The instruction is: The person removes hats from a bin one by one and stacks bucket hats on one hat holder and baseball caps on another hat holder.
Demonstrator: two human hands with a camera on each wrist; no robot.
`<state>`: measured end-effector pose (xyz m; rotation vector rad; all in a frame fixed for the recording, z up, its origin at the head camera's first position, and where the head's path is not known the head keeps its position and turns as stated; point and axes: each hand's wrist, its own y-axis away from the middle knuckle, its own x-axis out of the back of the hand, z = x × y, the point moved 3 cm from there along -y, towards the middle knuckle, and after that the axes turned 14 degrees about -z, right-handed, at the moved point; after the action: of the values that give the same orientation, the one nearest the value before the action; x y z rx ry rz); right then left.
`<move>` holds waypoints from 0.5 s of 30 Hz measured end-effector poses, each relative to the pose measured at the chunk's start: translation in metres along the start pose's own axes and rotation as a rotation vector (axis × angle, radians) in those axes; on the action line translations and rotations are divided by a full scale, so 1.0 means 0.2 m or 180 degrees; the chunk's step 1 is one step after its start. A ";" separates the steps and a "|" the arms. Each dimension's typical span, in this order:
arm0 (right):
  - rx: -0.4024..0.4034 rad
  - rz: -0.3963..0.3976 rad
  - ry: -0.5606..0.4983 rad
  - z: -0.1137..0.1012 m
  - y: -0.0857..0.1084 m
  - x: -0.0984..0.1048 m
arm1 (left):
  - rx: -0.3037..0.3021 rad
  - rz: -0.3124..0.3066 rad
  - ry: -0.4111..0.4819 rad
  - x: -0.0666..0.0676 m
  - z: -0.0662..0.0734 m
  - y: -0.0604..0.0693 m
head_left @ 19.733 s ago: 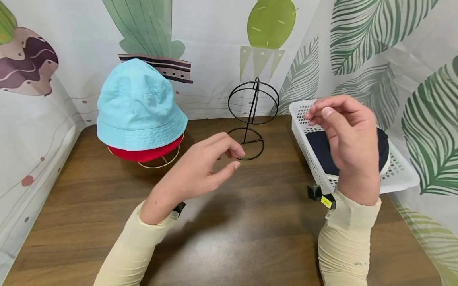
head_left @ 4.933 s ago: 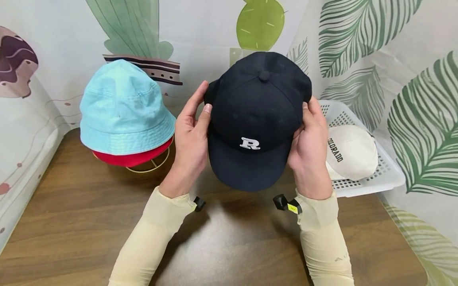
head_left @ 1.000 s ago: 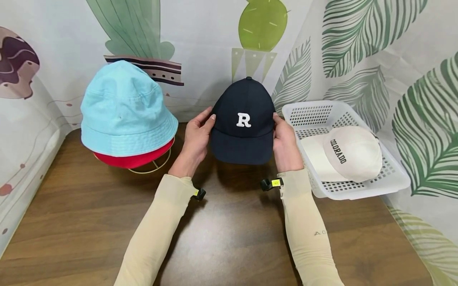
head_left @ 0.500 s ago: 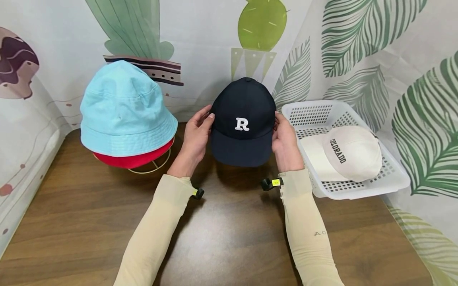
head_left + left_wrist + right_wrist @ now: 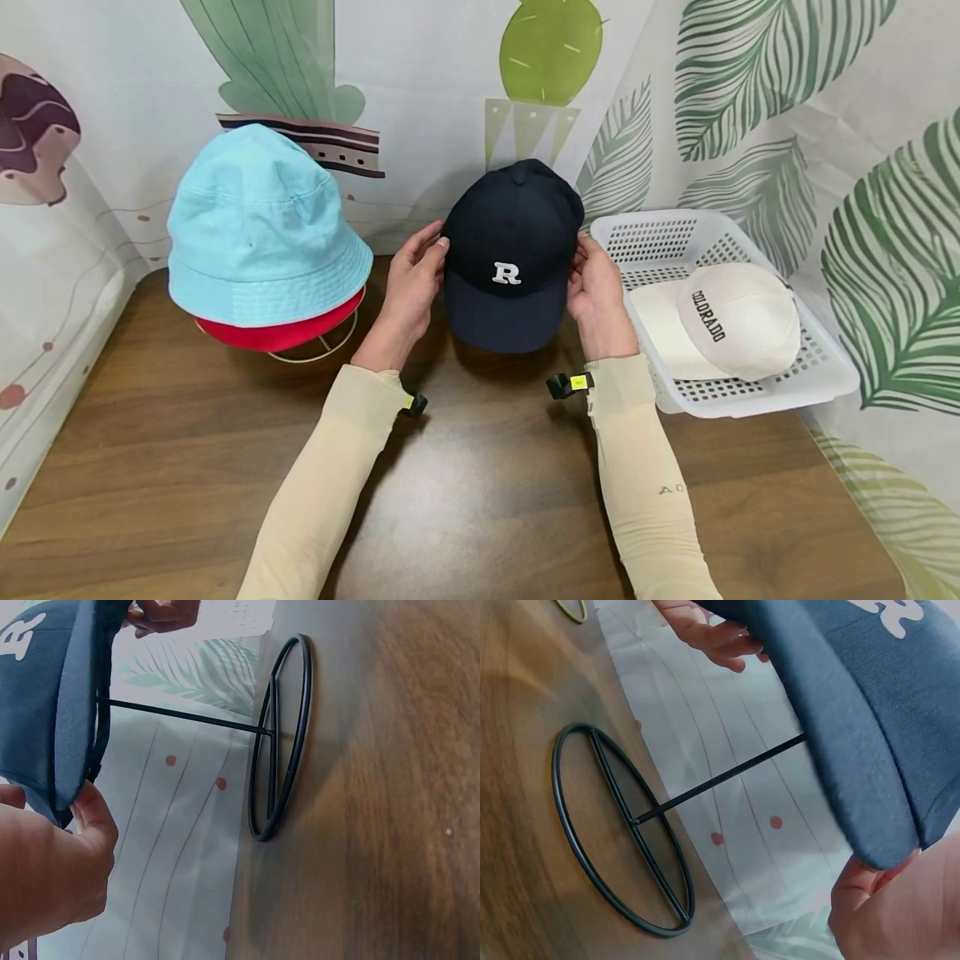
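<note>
A navy cap [image 5: 513,221] with a white R sits over the top of a black wire stand, its brim toward the camera. My left hand [image 5: 407,287] pinches the cap's left edge between thumb and fingers; my right hand [image 5: 598,292] holds the right edge. In the left wrist view, the stand's rod and round base [image 5: 304,712] show below the cap [image 5: 30,705], with the left hand [image 5: 56,877] at its lower edge. The right wrist view shows the base [image 5: 574,844] on the table, and the right hand [image 5: 900,907] at the cap [image 5: 855,735]. The stand's top is hidden inside the cap.
A light blue bucket hat [image 5: 258,225] lies over a red one [image 5: 281,335] on a gold wire stand [image 5: 348,337] at the left. At the right, a white basket [image 5: 832,379] holds a cream COLORADO cap [image 5: 750,321]. A patterned cloth [image 5: 427,83] hangs behind.
The navy cap has tipped forward, so its crown shows more from above and the R sits slightly lower. Both hands have kept hold of its sides and barely moved.
</note>
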<state>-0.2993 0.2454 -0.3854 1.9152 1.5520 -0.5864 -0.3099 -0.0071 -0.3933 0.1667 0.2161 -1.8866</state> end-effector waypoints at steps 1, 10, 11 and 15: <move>-0.0020 0.0001 -0.0003 0.00 0.00 0.00 | 0.0002 -0.0007 -0.0001 0.00 0.00 0.00; -0.0089 -0.0009 -0.0012 0.00 0.00 0.00 | 0.0117 -0.0018 -0.0008 0.00 -0.01 0.00; -0.0094 -0.0008 -0.0027 0.00 0.00 0.00 | 0.0131 -0.0020 0.0002 0.00 -0.01 0.00; -0.0090 -0.0015 -0.0036 -0.01 0.00 0.00 | 0.0123 -0.0044 0.0023 0.00 -0.02 0.00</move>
<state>-0.2987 0.2456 -0.3835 1.8845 1.5501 -0.5736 -0.3091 -0.0068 -0.3968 0.1988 0.1864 -1.9049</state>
